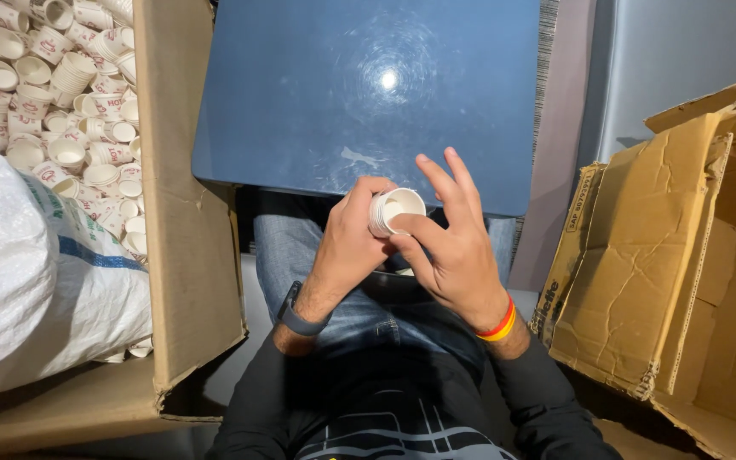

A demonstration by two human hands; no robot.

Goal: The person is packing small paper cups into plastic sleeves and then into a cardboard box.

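Note:
A short stack of small white paper cups (395, 209) lies sideways over my lap, mouth toward the right. My left hand (347, 247) wraps around the stack's body. The thumb of my right hand (451, 247) presses at the cup's rim while its fingers spread upward. A dark band is on my left wrist and a red and yellow band on my right. Both hands are at the near edge of a blue table top (368, 94).
An open cardboard box (185, 196) on my left holds several loose white paper cups (61, 94), with a white woven sack (19, 273) lying over its near part. Another open cardboard box (666, 273) stands on my right, its inside mostly hidden.

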